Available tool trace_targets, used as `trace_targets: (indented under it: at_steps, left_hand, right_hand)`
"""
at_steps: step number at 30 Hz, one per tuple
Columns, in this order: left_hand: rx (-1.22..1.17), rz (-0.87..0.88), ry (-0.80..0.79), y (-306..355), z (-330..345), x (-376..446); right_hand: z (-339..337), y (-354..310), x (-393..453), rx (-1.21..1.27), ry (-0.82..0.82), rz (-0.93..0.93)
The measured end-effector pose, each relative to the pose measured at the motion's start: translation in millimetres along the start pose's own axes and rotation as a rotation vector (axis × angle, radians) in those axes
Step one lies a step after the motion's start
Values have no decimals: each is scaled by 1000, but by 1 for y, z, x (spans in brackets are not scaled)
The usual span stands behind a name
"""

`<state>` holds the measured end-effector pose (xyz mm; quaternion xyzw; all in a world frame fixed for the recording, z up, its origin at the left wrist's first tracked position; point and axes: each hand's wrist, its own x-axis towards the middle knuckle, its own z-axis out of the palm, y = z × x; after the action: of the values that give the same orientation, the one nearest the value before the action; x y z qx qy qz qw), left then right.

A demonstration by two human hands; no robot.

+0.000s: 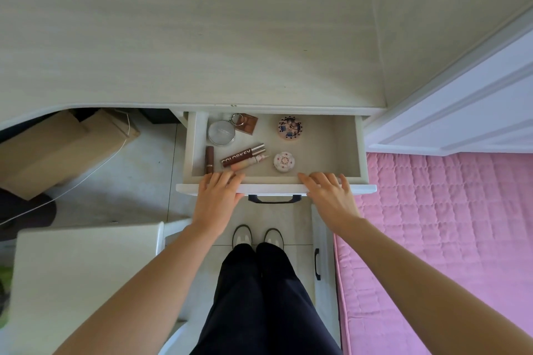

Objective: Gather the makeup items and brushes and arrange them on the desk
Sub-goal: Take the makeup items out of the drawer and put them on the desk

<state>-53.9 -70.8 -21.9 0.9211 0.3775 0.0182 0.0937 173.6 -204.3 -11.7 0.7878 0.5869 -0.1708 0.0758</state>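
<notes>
Resting on the front edge of the open white wooden drawer (317, 150) are both hands. The left hand (217, 193) lies flat with straight fingers over the front left part of the edge, its grip wide and holding nothing. The right hand (328, 192) lies the same way over the front right part, fingers spread, grip wide and holding nothing too.

Inside the drawer, near the back left corner, sits a round silver compact (221, 132), touching a small brown square palette with a ring (246, 122). Along the left wall lies a brown lipstick tube (209, 159). Beside it lie a dark red lip gloss tube with white letters (242, 155) and a pale peach tube (248, 163), touching each other. A round patterned blue and pink case (290, 128) sits near the back middle. A round white flowery case (284, 162) sits nearer the front.

The pale wooden table (187, 37) top lies above the drawer. A pink quilted bed (447, 225) is at the right.
</notes>
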Motion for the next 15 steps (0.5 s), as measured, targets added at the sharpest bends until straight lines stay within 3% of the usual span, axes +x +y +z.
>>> trace_targets:
  at_steps: [15]
  left_hand:
    - [-25,-56,-144,26,-3,-79]
  right_hand:
    - [23,-14,-75,7,-87,-53]
